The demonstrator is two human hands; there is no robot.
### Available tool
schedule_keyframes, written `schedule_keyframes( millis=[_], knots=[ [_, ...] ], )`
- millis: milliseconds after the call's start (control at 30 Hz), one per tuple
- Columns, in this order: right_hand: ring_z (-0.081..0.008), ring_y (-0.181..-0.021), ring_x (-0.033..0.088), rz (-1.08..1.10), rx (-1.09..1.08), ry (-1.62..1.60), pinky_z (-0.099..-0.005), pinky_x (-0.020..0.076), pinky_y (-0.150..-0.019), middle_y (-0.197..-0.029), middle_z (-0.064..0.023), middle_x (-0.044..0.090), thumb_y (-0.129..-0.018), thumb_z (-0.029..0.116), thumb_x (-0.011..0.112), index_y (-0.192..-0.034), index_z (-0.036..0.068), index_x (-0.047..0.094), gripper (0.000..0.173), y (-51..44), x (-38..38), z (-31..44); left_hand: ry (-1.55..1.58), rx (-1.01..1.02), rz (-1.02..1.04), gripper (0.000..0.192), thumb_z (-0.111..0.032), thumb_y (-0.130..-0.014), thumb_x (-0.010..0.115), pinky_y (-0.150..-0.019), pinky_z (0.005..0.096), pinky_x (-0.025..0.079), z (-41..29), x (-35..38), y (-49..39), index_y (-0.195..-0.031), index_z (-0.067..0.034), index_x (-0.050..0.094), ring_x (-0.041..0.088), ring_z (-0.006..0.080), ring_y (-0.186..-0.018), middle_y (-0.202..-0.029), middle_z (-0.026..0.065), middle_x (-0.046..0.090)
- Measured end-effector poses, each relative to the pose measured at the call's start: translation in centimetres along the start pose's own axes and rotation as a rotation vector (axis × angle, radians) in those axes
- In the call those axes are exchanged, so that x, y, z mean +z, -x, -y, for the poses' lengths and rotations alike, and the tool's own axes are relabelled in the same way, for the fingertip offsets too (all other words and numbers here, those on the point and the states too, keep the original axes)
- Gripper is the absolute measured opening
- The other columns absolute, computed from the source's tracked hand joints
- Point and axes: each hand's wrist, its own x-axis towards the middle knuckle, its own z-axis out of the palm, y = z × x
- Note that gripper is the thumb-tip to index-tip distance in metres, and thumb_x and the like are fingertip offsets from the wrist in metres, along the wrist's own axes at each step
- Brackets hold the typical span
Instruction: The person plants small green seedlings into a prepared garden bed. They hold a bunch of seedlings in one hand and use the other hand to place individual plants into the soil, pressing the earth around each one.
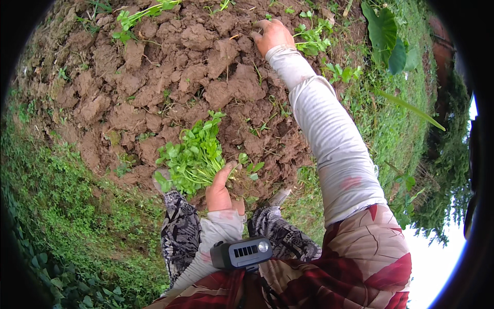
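My left hand (220, 191) holds a bunch of leafy green seedlings (195, 154), celery-like, by the stem ends, just in front of my feet. The leaves point up and to the left. Farther out, my right hand (272, 35) reaches down to the cloddy brown soil (235, 83), fingers bent against it; whether anything is between the fingertips cannot be told. Right beside that hand lies a leafy green plant (314, 38), its stems partly hidden behind the hand. Another seedling (133, 19) leans over the clods at the upper left.
Low weeds (77, 224) border the soil on the left, and grass (405, 104) on the right. A large-leaved plant (382, 33) stands at the upper right. My patterned trouser legs (181, 231) are close below the soil's edge. A dark device with a lens (247, 253) hangs at my chest.
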Motion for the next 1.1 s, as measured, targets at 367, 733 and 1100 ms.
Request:
schedule_keyframes(
  millis=[367,733,1100],
  knots=[
    [-0.0297,-0.096,0.064,-0.160,-0.311,0.075,-0.0403,0.0533,-0.083,-0.101,-0.0084,0.066,-0.088,0.026,0.064,-0.099,0.014,0.071,0.018,-1.2,-0.8,-2.4,0.035,0.000,0.036,0.019,-0.017,-0.090,0.064,-0.077,0.0372,0.055,-0.4,-0.3,-0.2,-0.104,-0.004,0.066,0.065,0.0204,-0.086,-0.096,0.0064,0.068],
    [-0.0334,-0.093,0.066,-0.156,-0.189,-0.143,-0.0428,0.0533,-0.084,-0.102,-0.0131,0.069,-0.088,0.024,0.062,-0.101,0.009,0.069,0.021,1.4,-1.9,-2.3,0.032,0.014,0.015,0.019,-0.017,-0.090,0.064,-0.079,0.0361,0.054,-1.4,0.4,0.3,-0.104,-0.004,0.067,0.065,0.0197,-0.088,-0.097,0.0065,0.069],
    [-0.0358,-0.094,0.065,0.219,-0.186,-0.077,-0.0432,0.0537,-0.083,-0.104,-0.0182,0.066,-0.089,0.025,0.062,-0.101,0.005,0.068,0.024,7.3,-1.0,3.0,0.036,0.039,-0.040,0.018,-0.017,-0.090,0.064,-0.082,0.0363,0.052,-1.1,0.4,0.1,-0.101,-0.003,0.068,0.063,0.0191,-0.091,-0.096,0.0056,0.069]
  ],
)
